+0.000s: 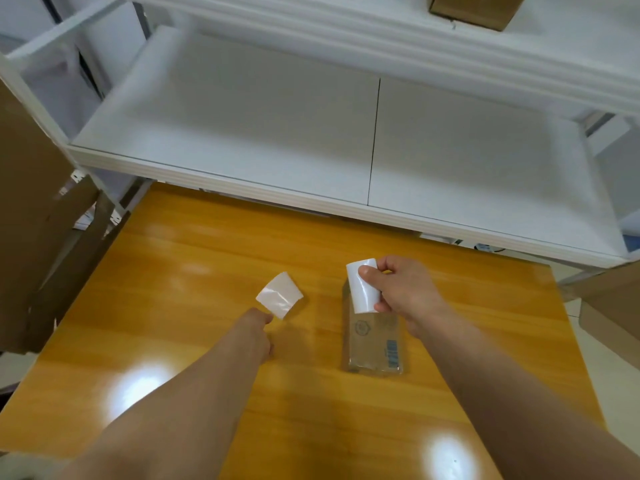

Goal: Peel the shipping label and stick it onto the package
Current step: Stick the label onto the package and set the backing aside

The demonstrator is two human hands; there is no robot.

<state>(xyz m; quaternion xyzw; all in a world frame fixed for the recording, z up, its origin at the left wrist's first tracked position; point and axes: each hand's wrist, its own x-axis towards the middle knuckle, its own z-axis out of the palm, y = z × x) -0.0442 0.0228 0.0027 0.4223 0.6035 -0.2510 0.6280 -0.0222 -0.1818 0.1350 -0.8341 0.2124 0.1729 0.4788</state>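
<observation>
In the head view, fingers of the right hand [405, 292] pinch a curled, blank shipping label [360, 289] over the twelve-o'clock end of the package [372, 341] on the table [194, 306], its barcode and round emblem unreadable, while at nine o'clock fingers of the left hand [258, 327] pinch a glossy white sheet [280, 295].

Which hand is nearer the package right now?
Right. The right hand holds the label over the package; the left hand is off to its left, pinching a backing sheet.
</observation>
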